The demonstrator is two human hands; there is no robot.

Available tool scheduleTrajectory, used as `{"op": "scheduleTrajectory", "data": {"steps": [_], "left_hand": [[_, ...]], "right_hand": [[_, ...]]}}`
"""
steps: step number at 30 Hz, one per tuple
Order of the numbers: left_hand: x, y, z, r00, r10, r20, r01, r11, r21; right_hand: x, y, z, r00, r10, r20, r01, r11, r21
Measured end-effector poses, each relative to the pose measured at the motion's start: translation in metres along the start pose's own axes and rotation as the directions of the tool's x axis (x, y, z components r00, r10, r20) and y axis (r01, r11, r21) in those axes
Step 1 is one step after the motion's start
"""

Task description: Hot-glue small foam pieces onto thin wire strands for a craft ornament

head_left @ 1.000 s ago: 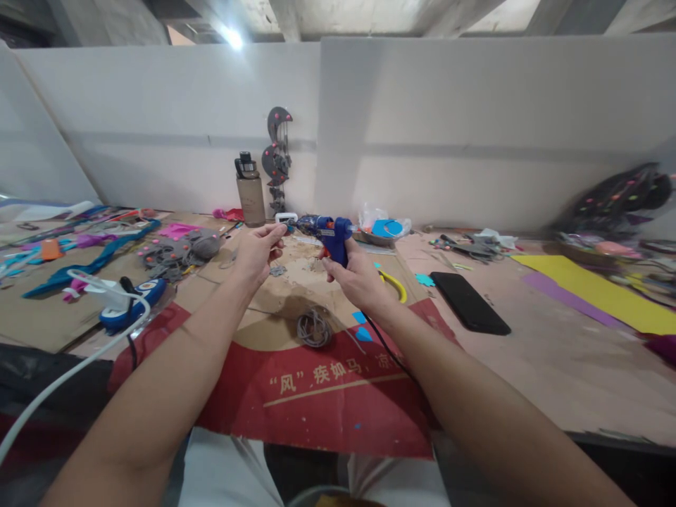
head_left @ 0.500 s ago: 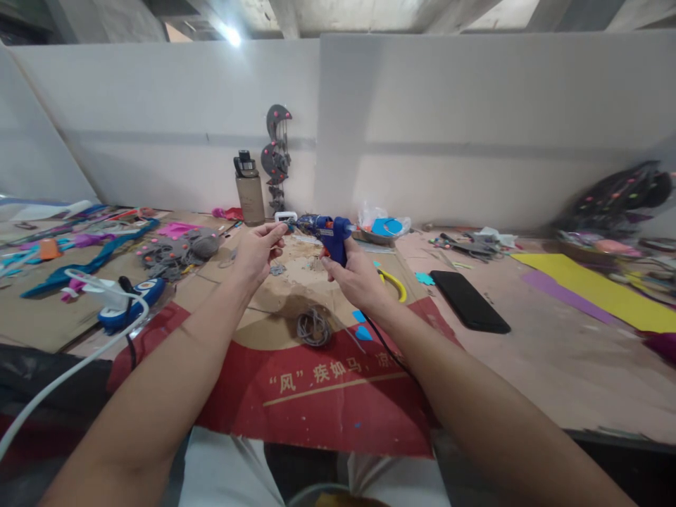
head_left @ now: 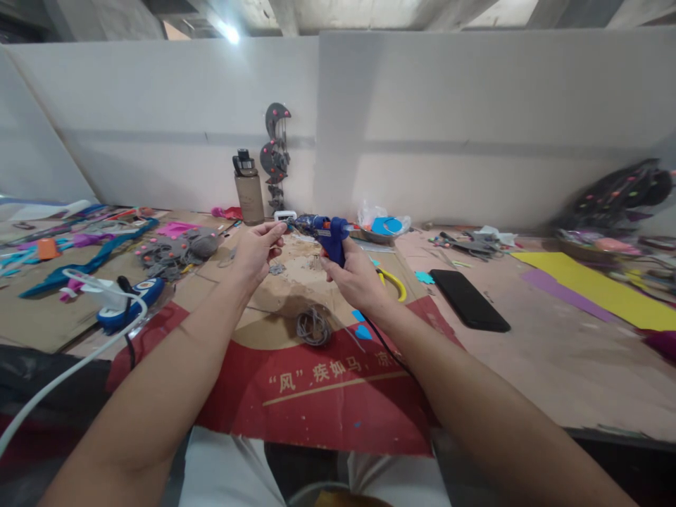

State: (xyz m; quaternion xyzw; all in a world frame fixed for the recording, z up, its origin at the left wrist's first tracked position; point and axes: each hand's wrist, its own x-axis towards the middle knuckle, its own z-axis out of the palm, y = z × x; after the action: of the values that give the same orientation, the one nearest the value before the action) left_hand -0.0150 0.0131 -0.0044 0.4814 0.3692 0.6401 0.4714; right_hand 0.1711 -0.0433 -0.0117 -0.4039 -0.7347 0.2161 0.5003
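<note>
My right hand [head_left: 351, 270] is wrapped round the handle of a blue hot glue gun [head_left: 332, 238], held above the cardboard with its nozzle pointing left. Its black cord runs down beside my forearm. Opposite the nozzle, my left hand [head_left: 260, 251] is closed in a pinch between thumb and forefinger. Whatever it pinches is too small to make out. A coil of grey cord [head_left: 313, 327] lies on the red and brown cardboard [head_left: 338, 415] below my hands. Two blue paper pieces [head_left: 363, 332] and yellow-handled pliers or scissors [head_left: 393, 284] lie near my right wrist.
At the back stands a water bottle [head_left: 248, 189]. A black phone [head_left: 469, 300] lies right of the cardboard, with yellow sheet [head_left: 596, 285] beyond. On the left are a blue power strip [head_left: 129, 307], a white cable [head_left: 79, 372] and grey yarn pieces [head_left: 179, 252]. A plate [head_left: 377, 236] holds blue pieces.
Almost nothing differs. The glue gun is tilted very slightly differently at the left fingertips, and both hands keep their places.
</note>
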Motion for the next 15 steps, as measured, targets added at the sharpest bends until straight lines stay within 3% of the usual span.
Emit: {"op": "scheduleTrajectory", "data": {"steps": [15], "left_hand": [[-0.0004,0.0015,0.0009,1.000,-0.002,0.006,0.002,1.000,0.000]], "right_hand": [[-0.0004,-0.0011,-0.0006,1.000,0.006,0.012,-0.006,1.000,0.016]]}}
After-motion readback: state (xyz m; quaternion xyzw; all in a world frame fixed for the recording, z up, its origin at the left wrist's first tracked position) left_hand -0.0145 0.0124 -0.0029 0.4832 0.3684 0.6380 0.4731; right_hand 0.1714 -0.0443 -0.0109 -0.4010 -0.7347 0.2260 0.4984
